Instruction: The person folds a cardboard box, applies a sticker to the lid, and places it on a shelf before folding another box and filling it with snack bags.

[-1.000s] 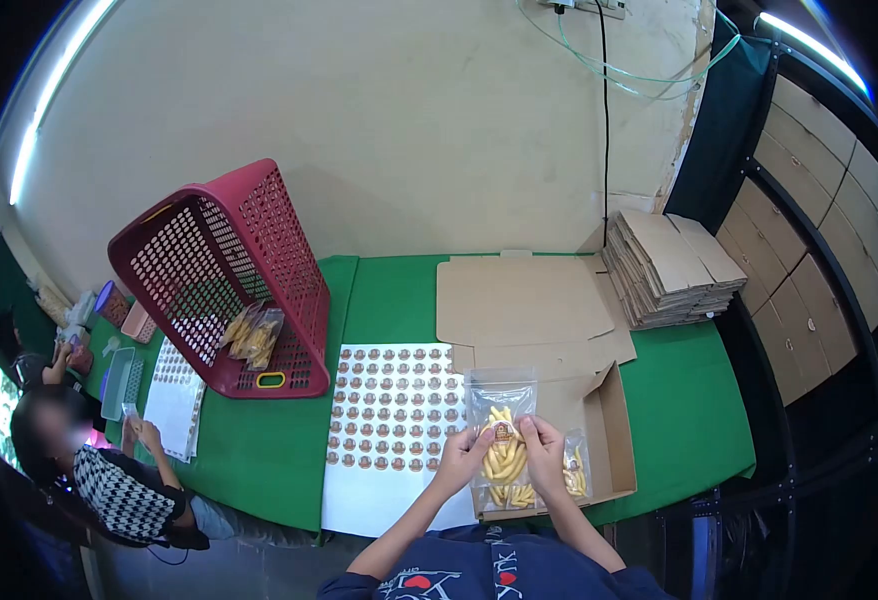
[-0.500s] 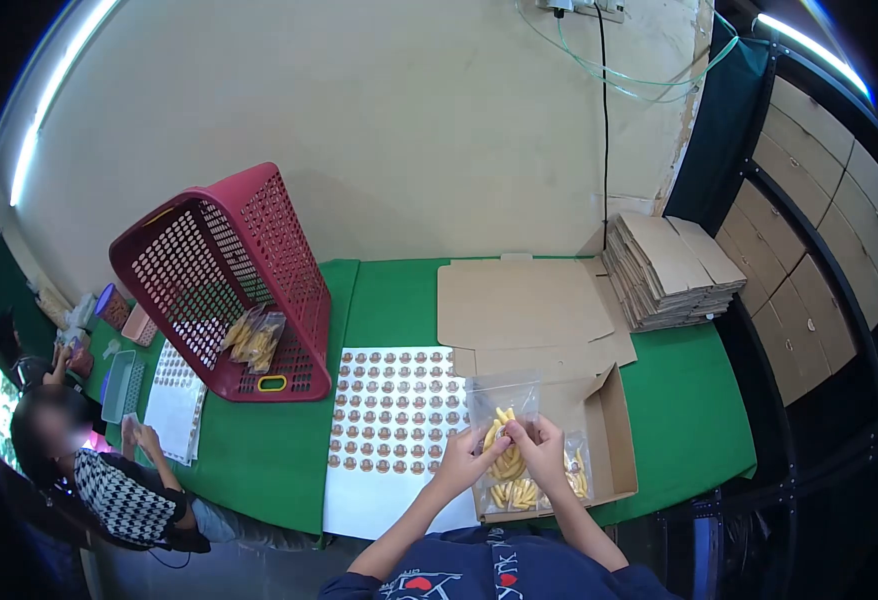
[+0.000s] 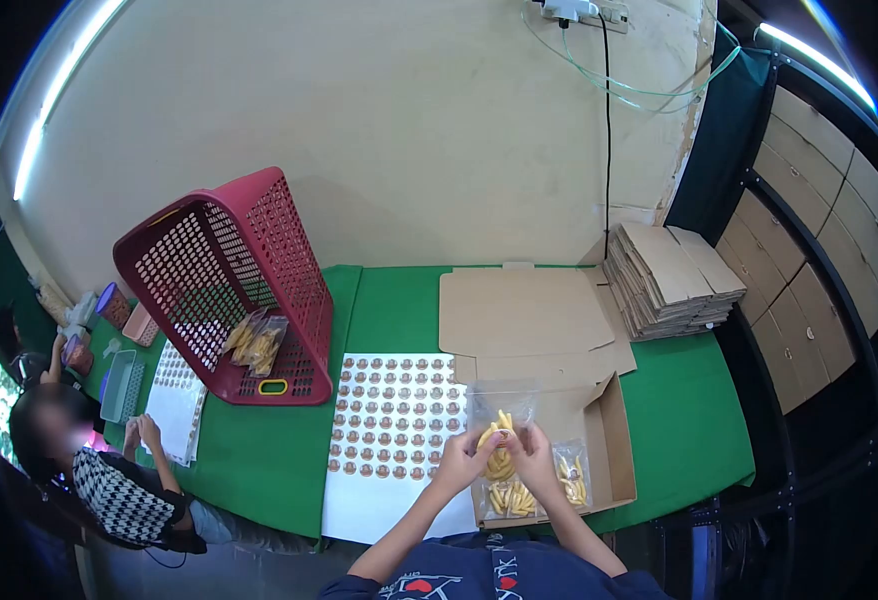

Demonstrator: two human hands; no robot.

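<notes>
Snack bag (image 3: pixel 504 408) sits over the open carton (image 3: pixel 614 440) at the worktop (image 3: pixel 399 300) front. L hand (image 3: pixel 462 462) & R hand (image 3: pixel 539 458) both pinch it. Vs 1 s ago, thumbs have closed onto bag centre, covering the round label, prob. pressing it on.

1. Dark navy shirt (image 3: pixel 559 585), short-sleeved.
2. White lettering (image 3: pixel 502 562) and small red marks (image 3: pixel 418 582) across the chest.
3. Forearms (image 3: pixel 404 525) uncovered; left hand (image 3: pixel 462 457) and right hand (image 3: pixel 539 456) bare.
</notes>
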